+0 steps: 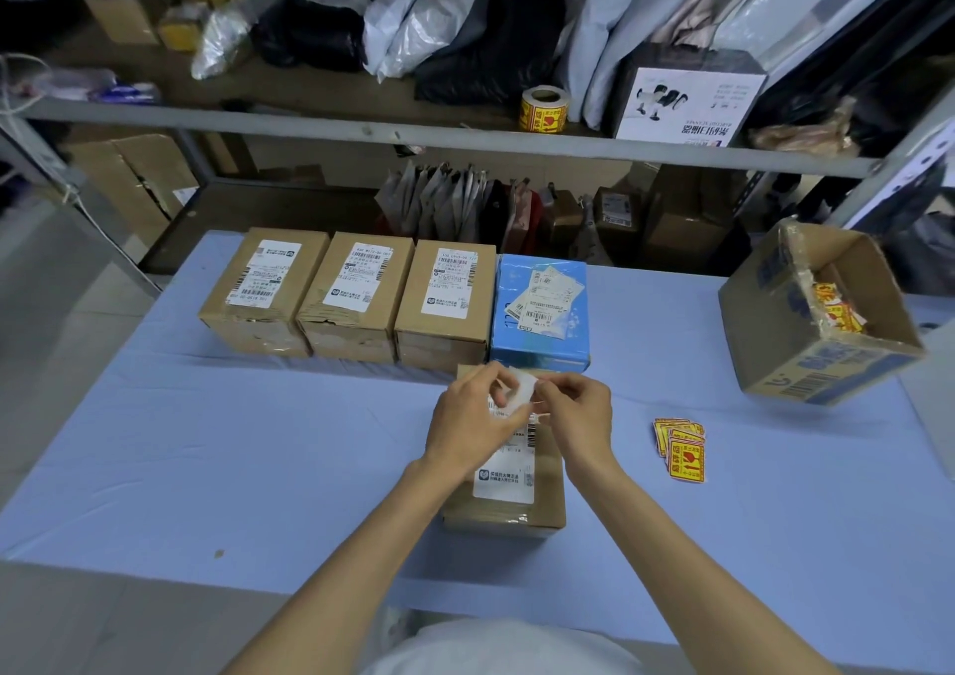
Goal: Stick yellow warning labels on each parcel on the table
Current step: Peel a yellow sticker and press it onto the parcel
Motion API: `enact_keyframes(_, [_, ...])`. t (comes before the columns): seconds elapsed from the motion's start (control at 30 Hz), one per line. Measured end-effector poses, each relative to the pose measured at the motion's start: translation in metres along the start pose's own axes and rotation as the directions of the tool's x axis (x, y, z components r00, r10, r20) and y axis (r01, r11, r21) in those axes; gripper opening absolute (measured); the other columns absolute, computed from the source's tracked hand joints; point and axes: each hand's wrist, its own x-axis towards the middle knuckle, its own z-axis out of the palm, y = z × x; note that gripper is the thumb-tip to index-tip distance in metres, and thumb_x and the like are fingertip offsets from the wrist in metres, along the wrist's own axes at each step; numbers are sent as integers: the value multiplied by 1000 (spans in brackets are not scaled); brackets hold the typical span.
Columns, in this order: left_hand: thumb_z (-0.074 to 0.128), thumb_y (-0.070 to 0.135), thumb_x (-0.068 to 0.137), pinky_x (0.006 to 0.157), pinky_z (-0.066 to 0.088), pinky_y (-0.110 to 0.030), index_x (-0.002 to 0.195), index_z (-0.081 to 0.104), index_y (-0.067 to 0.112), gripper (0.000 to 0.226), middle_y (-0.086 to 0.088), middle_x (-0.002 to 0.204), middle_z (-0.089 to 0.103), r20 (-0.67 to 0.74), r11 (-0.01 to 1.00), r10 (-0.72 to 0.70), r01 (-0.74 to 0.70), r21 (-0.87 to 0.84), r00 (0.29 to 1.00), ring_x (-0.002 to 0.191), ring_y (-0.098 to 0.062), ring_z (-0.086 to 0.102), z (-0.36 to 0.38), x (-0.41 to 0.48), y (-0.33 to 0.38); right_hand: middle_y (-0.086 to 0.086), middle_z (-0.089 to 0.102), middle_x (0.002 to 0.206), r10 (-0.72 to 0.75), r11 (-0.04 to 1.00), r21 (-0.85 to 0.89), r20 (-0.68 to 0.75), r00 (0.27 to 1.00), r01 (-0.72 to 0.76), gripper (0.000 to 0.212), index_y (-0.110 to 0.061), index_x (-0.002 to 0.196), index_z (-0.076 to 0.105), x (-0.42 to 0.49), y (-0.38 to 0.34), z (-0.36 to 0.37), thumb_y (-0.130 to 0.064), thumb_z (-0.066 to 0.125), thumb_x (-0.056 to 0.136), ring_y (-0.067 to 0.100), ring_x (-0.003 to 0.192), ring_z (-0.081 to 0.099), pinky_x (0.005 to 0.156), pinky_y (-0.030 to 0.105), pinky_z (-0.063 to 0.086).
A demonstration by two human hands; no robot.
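A brown parcel (511, 493) with a white shipping label lies on the blue table (206, 467) in front of me. Above it my left hand (473, 418) and my right hand (576, 408) both pinch a small label (519, 387) whose white back faces me. A pile of yellow warning labels (682, 449) lies to the right of the parcel. Behind stand three brown parcels (356, 292) and a blue parcel (542, 307) in a row.
An open cardboard box (816, 323) with yellow label scraps inside stands tilted at the table's right edge. A roll of yellow labels (542, 108) sits on the metal shelf behind, among bags and boxes.
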Motion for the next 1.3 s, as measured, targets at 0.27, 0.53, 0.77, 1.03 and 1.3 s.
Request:
enact_keyframes(0.27, [63, 22, 83, 72, 52, -29, 89, 66, 23, 7, 11, 85, 67, -21, 995, 9, -7, 102, 1000, 80, -8, 61, 4, 3, 0, 4, 72, 72, -6, 1000, 1, 29, 1000, 5, 15, -14, 71, 71, -2, -2, 2, -8, 62, 81, 21, 74, 70, 73, 36, 58])
enact_keyframes(0.53, [66, 22, 87, 68, 54, -26, 87, 66, 21, 1, 3, 90, 69, 67, 881, -312, 315, -353, 948, 84, -9, 64, -7, 6, -12, -5, 68, 82, -73, 996, -49, -13, 997, 72, 7, -20, 83, 68, -1, 3, -6, -14, 66, 84, 11, 81, 64, 73, 29, 54])
enact_keyframes(0.77, [67, 24, 87, 72, 55, -28, 85, 66, 25, 3, 2, 90, 71, 144, 840, -322, 353, -412, 936, 86, -13, 68, -9, 6, -15, 2, 71, 82, -21, 998, -50, 72, 997, 25, 11, -16, 81, 68, 2, 6, -5, -7, 66, 85, 18, 82, 68, 74, 32, 58])
enact_keyframes(1.03, [65, 26, 89, 66, 46, -20, 93, 68, 19, 9, 6, 92, 67, 15, 844, -400, 375, -383, 916, 87, -12, 64, -10, 9, -22, 5, 71, 80, -17, 1000, 14, -8, 1000, 17, 7, -12, 81, 68, 4, 9, -9, -7, 66, 85, 16, 73, 66, 65, 26, 53])
enact_keyframes(1.3, [71, 22, 85, 61, 39, -11, 90, 67, 19, 8, 7, 91, 65, 93, 872, -309, 321, -369, 946, 79, -1, 59, -5, 12, -10, 2, 69, 72, -5, 1000, 28, 87, 996, 3, 10, -9, 77, 67, 1, 7, -10, -6, 66, 86, 6, 61, 62, 51, 13, 48])
